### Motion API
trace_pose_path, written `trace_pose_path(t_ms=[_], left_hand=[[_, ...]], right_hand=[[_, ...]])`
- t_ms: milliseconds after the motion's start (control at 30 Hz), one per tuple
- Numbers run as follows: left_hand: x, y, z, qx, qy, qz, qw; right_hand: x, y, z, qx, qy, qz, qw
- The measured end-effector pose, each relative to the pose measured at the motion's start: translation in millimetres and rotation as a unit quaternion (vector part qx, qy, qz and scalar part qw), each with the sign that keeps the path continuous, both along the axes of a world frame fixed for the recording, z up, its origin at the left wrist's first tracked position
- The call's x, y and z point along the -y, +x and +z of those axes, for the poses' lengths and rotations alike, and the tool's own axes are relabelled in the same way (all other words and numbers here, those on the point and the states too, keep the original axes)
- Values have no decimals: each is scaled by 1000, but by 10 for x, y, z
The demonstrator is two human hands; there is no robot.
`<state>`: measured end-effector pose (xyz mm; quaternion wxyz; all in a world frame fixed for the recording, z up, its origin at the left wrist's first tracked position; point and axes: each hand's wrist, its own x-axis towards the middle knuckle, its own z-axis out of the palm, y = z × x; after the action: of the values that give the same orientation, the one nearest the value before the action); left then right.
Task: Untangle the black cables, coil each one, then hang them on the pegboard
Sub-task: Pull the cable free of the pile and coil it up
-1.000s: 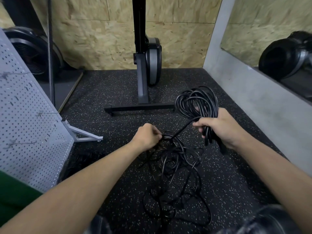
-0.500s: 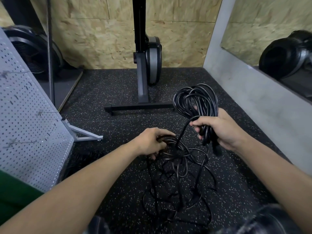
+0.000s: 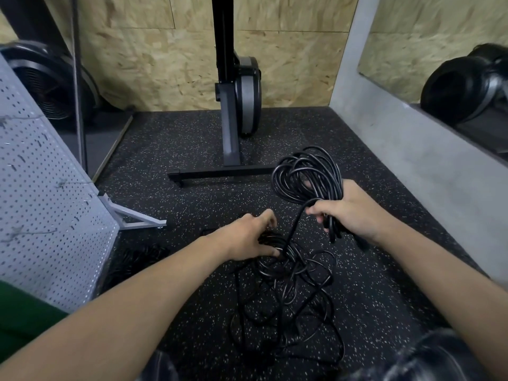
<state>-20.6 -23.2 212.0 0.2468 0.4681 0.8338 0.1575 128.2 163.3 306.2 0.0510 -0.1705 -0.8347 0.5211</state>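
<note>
A tangle of black cable (image 3: 288,292) lies on the speckled rubber floor in front of me. My right hand (image 3: 349,213) grips a coiled bundle of black cable (image 3: 308,174) held above the floor; one strand runs from it down into the tangle. My left hand (image 3: 250,237) reaches into the top of the tangle, fingers and thumb curled round a few loops. The white pegboard (image 3: 41,202) stands tilted at the left, with a few hooks on it. Another black cable coil (image 3: 137,259) lies on the floor at its base.
The pegboard's metal foot (image 3: 137,220) sticks out onto the floor. A black exercise machine stand (image 3: 231,138) with a crossbar stands ahead. A grey concrete ledge (image 3: 412,166) runs along the right under a mirror. A black fan (image 3: 49,83) sits far left.
My right hand has lifted the coil slightly and shifted right. My left hand has gone from a tight fist to a looser hold on the tangle's loops.
</note>
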Motion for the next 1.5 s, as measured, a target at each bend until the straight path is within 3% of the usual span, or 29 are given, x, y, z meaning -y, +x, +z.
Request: trace_pose_path(t_ms=[200,433,567,667,767,833,967,1067,1133,1233,1500], left_hand=[[-19,-30,48,28,-28,-10,999],[-19,-4,58,-11,-20,-5,1000],[2,-12,136,149,40,81,985],[22,-32,114,307,91,161,933],[83,-63,39,429,75,181,882],[95,-48,54,450,68,177,872],[21,112,73,348,79,130,925],[-1,160,-46,92,85,23,992],[-31,177,-70,-49,163,-21,985],[-85,239,26,-55,233,-43,970],[-206,389,99,-58,204,1,977]], right_hand=[[-89,-5,-53,22,65,-30,997],[-92,-34,-90,18,110,-85,990],[-63,-15,-114,51,154,-55,985],[-4,3,-143,77,186,-28,979],[-16,-8,-178,91,150,-38,984],[-1,-24,-184,78,83,-39,993],[61,-53,-150,-9,-81,-61,995],[74,-49,-118,-50,-143,-73,986],[52,-43,-121,-62,-180,-79,978],[28,-35,-150,-70,-209,-81,972],[93,-19,-138,-75,-213,-67,972]])
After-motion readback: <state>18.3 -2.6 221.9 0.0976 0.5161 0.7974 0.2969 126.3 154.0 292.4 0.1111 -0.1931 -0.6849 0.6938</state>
